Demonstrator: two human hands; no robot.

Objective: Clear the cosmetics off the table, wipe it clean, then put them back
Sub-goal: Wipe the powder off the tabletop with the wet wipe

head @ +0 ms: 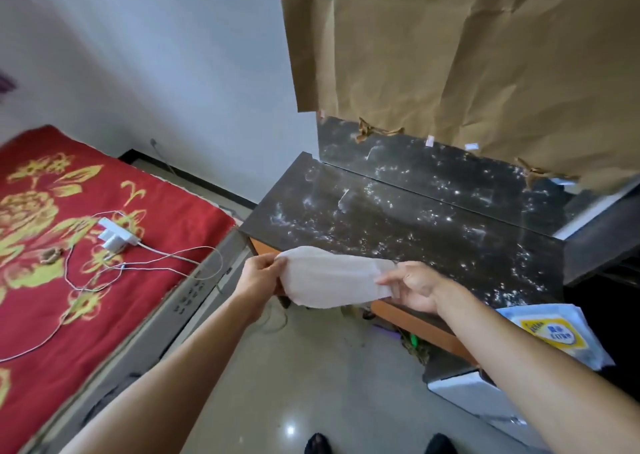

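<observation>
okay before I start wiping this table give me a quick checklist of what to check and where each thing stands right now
1. Cosmetics off the table: ok, none on the visible top.
2. Wipe in hand: ok, left hand and right hand each pinch an end.
3. Wipe spread out: ok, stretched between the hands.
4. Wipe damp: cannot tell.
5. Tabletop needs wiping: ok, white specks and smears across it.
6. Wipe on the surface: not ok, it is held off the front edge.

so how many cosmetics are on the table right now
0. The dark table shows only white dusty specks, with no cosmetics on it. Left hand and right hand stretch a white wipe at its front edge. Its right end is out of view.
</observation>
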